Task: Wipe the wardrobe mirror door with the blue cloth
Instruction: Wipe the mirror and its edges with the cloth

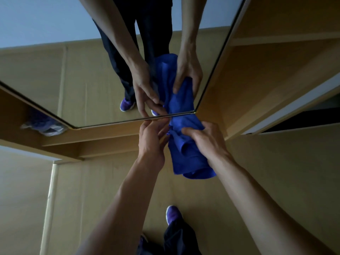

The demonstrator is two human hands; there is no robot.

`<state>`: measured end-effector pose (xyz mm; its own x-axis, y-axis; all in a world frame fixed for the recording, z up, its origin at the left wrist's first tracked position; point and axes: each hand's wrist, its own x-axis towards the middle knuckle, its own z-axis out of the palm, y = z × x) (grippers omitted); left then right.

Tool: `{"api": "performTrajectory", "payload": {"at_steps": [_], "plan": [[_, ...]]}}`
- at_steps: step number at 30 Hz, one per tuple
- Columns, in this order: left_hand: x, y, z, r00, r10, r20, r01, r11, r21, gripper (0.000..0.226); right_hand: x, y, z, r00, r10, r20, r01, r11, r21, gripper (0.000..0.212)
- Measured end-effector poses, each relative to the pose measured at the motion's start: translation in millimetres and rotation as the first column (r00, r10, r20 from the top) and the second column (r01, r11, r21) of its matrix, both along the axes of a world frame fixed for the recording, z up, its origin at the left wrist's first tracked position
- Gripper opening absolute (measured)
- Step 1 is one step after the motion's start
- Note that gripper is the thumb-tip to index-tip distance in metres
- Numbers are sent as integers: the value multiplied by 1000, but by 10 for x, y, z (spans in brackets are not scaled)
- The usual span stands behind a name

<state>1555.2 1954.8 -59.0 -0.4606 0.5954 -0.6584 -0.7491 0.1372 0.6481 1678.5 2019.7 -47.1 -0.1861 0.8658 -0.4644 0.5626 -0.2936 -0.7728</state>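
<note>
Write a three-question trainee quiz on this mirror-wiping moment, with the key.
1. True or false: the blue cloth is spread flat on the middle of the mirror.
2. What holds the cloth? A) left hand only B) right hand only C) both hands
3. Fill in: the shoe on the floor is ____ in colour.

Key
1. False: it is bunched up at the mirror's lower corner.
2. C
3. purple
</note>
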Motion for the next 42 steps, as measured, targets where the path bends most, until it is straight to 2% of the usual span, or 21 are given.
{"api": "performTrajectory", "payload": {"at_steps": [5, 8, 11, 14, 18, 20, 23, 27, 30, 32, 34, 36, 39, 42], "plan": [[-91, -111, 47, 993, -95, -76, 93, 995, -30, 35, 82, 40, 31, 996, -78, -30, 78, 997, -12, 30], [-30, -72, 24, 958, -257, -132, 247, 965, -83, 28, 126, 68, 18, 996, -89, 0, 88, 996, 23, 26], [175, 51, 4, 904, -390, -174, 378, 920, -99, 28, 141, 63, 3, 995, -18, 96, 8, 995, 103, 22], [354, 165, 1, 898, -393, -197, 385, 919, -79, 23, 167, 22, -5, 983, 92, 157, -116, 981, 156, 31], [489, 169, 63, 876, -434, -211, 436, 899, -39, 23, 309, -21, 38, 978, 202, 58, -209, 963, 168, 30], [541, 158, 100, 864, -464, -196, 467, 883, -36, 26, 416, -5, 53, 976, 212, -45, -206, 971, 121, 31], [584, 168, 114, 870, -456, -188, 451, 890, -71, 49, 540, 63, 56, 964, 76, -255, -82, 997, -13, 25], [609, 178, 48, 885, -406, -227, 406, 912, -49, 67, 622, 154, 16, 953, -96, -286, 59, 989, -134, 20], [618, 154, 5, 895, -375, -242, 386, 923, -3, 65, 674, 175, -68, 891, -198, -408, 60, 944, -325, 23], [632, 133, -6, 907, -364, -214, 380, 924, 41, 61, 726, 193, -145, 823, -239, -516, -30, 888, -459, 36], [663, 133, -11, 908, -368, -199, 392, 914, 100, 50, 760, 179, -211, 689, -316, -653, -205, 779, -593, 51], [686, 160, -25, 910, -360, -204, 390, 911, 132, 40, 728, 146, -243, 551, -424, -719, -331, 680, -654, 58], [657, 227, -45, 906, -347, -241, 367, 929, 43, 34, 627, 120, -275, 465, -482, -743, -349, 671, -654, 63], [581, 291, -85, 807, -438, -395, 404, 899, -171, 40, 563, 157, -274, 448, -518, -729, -330, 662, -673, 66]]}}
